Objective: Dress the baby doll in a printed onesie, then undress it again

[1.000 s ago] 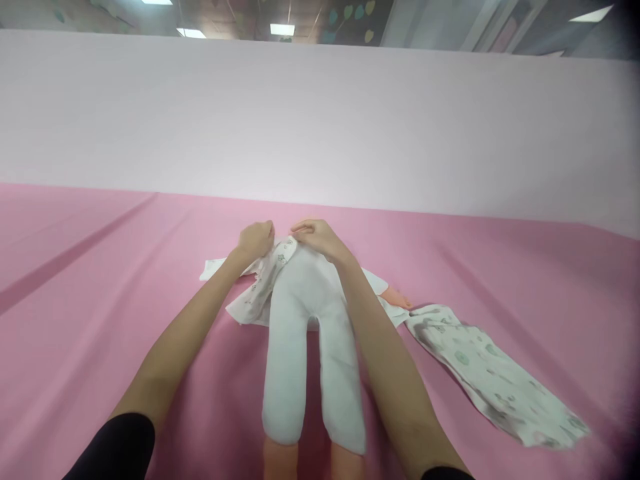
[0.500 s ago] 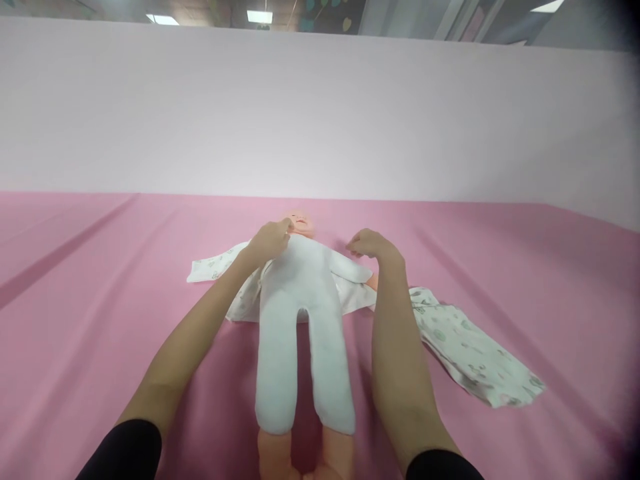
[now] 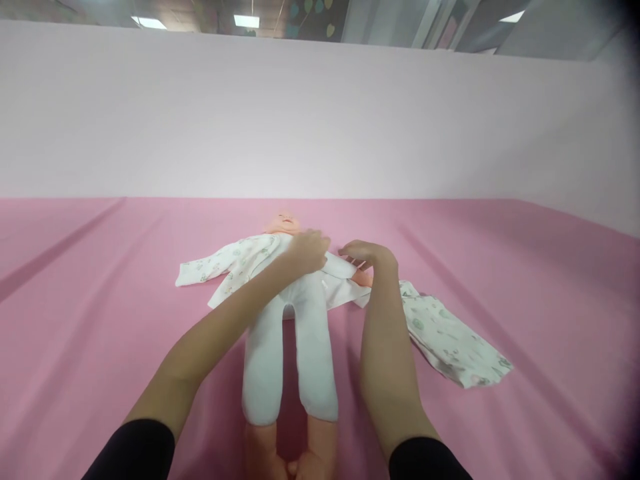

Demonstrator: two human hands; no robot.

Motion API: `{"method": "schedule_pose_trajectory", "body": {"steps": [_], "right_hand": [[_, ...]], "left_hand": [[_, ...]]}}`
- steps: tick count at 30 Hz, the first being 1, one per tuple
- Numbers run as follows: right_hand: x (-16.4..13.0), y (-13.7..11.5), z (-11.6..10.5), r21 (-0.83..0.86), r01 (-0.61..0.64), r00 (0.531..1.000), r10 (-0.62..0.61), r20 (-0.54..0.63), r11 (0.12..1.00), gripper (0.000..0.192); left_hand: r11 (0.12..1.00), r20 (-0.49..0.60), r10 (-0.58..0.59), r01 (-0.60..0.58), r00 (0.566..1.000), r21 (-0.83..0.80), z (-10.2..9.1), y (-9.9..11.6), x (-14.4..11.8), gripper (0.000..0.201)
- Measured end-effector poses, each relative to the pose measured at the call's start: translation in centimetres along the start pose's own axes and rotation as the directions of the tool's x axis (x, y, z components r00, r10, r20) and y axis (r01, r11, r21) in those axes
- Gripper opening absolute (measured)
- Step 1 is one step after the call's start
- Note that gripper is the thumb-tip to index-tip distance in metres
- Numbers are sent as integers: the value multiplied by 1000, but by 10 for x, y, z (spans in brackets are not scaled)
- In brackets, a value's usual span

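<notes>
A baby doll (image 3: 313, 373) with a white cloth body and bare plastic feet lies on its back, head away from me. A white printed baby shirt (image 3: 227, 260) covers its arm and shoulder on the left; the rest of the shirt lies spread under the body. My left hand (image 3: 309, 252) is over the doll's chest, towards the shoulder on the right; its fingers are blurred and partly hidden. Beside the doll's uncovered arm, my right hand (image 3: 365, 253) hovers with fingers apart, holding nothing that I can see.
Printed baby trousers (image 3: 455, 340) lie flat to the right of my right forearm. Everything rests on a pink padded surface (image 3: 100, 333) with creases. A white wall panel (image 3: 300, 113) stands behind it.
My left hand has moved right from beside the doll's neck to across its chest. The shirt now lies over the left shoulder. My right hand has lowered slightly and its fingers have spread.
</notes>
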State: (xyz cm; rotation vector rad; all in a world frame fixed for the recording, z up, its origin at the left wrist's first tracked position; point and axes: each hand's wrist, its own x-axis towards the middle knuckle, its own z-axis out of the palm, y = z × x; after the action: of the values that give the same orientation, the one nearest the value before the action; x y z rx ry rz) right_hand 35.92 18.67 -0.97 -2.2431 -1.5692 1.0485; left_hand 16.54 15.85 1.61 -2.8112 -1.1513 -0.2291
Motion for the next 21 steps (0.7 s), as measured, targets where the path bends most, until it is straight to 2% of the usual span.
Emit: {"method": "schedule_pose_trajectory", "body": {"steps": [2,4,7,9,11,13,17,19,21], "right_hand": [[-3,6,-2,36,-32,999,32,7,999,25],[-9,8,-4,75,-31,998,27,48,997,24],[-21,4,-8,165,43,995,-58,84,985,21],[-32,1,-14,227,104,993,-113,30,968,21],[-47,-1,-23,290,161,986,-142,-84,943,21],[-62,-1,-34,372,206,969,-135,-207,905,23],[-74,-2,-46,458,268,890,-37,-454,848,24],[-61,-4,-41,424,278,876,-47,-479,862,18],[-38,-8,-28,339,240,909,-88,-408,910,12]], "left_hand": [[991,125,131,-133,983,6,19,11,17,35],[985,181,171,-174,968,0,35,20,30,44],[982,163,188,-184,969,-40,48,27,39,52],[976,109,191,-178,975,-125,48,26,40,49],[954,24,144,-133,989,-268,43,22,37,42],[894,-86,36,-71,996,-442,36,15,34,37],[737,-248,-179,-37,952,-675,28,4,29,32],[691,-265,-218,-43,939,-722,28,1,27,31],[662,-275,-217,-66,937,-747,29,0,26,29]]}}
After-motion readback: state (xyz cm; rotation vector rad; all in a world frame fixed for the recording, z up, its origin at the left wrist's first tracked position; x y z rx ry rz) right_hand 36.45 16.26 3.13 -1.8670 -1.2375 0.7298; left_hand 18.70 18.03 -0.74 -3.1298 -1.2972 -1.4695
